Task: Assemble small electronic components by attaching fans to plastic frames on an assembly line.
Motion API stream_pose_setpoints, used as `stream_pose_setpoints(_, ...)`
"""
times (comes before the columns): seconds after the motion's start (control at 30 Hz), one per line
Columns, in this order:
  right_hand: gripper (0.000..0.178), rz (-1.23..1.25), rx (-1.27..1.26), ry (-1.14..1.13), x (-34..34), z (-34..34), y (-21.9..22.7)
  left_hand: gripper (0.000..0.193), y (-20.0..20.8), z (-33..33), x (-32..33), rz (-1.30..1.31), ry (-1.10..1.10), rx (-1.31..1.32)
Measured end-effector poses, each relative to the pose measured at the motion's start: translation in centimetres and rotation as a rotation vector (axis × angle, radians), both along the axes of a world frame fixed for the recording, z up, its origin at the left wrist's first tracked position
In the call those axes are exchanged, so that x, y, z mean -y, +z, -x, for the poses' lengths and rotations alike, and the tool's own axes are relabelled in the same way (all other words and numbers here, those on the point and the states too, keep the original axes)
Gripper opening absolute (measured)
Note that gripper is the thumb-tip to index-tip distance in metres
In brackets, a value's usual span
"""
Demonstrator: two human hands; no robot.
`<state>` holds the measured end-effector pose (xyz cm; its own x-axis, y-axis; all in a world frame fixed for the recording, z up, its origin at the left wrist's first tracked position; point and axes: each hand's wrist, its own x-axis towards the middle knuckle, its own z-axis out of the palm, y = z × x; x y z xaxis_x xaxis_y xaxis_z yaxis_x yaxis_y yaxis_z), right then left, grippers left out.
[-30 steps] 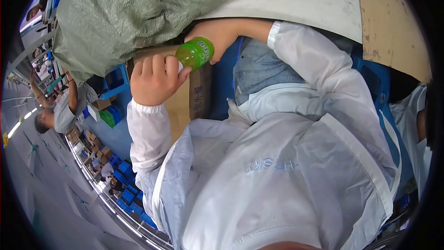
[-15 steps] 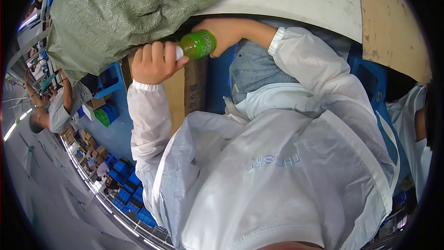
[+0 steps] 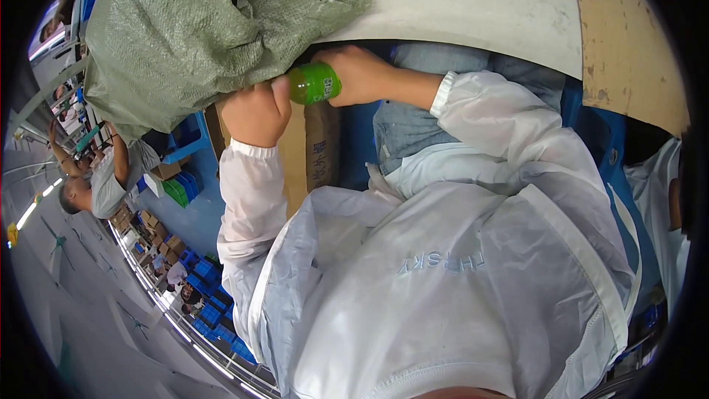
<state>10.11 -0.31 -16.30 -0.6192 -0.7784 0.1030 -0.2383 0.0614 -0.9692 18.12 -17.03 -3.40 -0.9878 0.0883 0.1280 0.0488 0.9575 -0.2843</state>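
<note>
Beside the woven sack [image 3: 177,37], the right hand [image 3: 357,76] is gripping a green bottle [image 3: 314,83], the left hand [image 3: 256,114] clasping its opposite end.

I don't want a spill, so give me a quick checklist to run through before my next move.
1. Right hand firm on the green bottle: ok, it is closed around the labelled end.
2. Left hand on the bottle's other end: ok, it wraps that end.
3. Cap on: cannot tell, the left hand hides that part.
4. Bottle upright: not ok, it is held sideways.
5. Left hand clear of the woven sack: cannot tell, they meet in view but contact is unclear.
6. White sleeves off the bottle: ok, both cuffs end at the wrists.
</note>
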Motion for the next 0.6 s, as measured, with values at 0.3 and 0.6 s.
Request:
stream_pose_setpoints(0.3, 0.033, 0.093, -0.002, 0.523, -1.6, 2.5, 0.9, 0.043, 2.2, -1.1, -0.3, 0.057, -0.512, 0.090)
stream_pose_setpoints(0.6, 0.039, 0.055, 0.056, 0.238, -0.9, 1.5, 0.4, 0.046, 1.9, -1.2, -2.6, -0.094, 0.333, 0.199)
